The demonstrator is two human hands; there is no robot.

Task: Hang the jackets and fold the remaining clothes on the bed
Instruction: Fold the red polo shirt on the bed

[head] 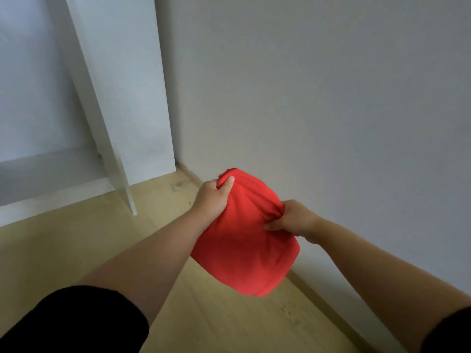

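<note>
Both hands grip a red garment in the middle of the frame, held in the air above the wooden floor. Left hand clutches the upper left edge of the cloth, thumb lying over the bunched fabric and fingers curled beneath it. Right hand pinches a gathered fold at the cloth's right edge, fingers curled round it. Between the two hands the garment stretches taut, and its lower part hangs down in a rounded, folded bulk toward the lower centre of the frame. Bare forearms reach in from the bottom corners, each ending in a black sleeve. In the upper left stands a white wardrobe with its open interior visible. A plain pale wall fills the right side, meeting the floor along a skirting board.
</note>
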